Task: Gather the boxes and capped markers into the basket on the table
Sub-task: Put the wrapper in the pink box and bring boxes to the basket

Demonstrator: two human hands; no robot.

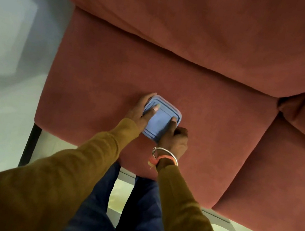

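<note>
Both hands are on one blue box [160, 119] sitting on the red sofa seat [216, 125]. The left hand [140, 111] wraps its side with a thumb laid flat on the lid, and the right hand [176, 139] grips the near corner, fingers [182, 132] curled under. A metal bangle [165, 154] sits on the right wrist, just behind those fingers.

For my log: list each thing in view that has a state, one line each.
blue box: lid on, held over the sofa seat.
left hand: gripping the box's left side.
right hand: gripping the box's right edge.
sofa: seat cushion bare apart from the box.
</note>
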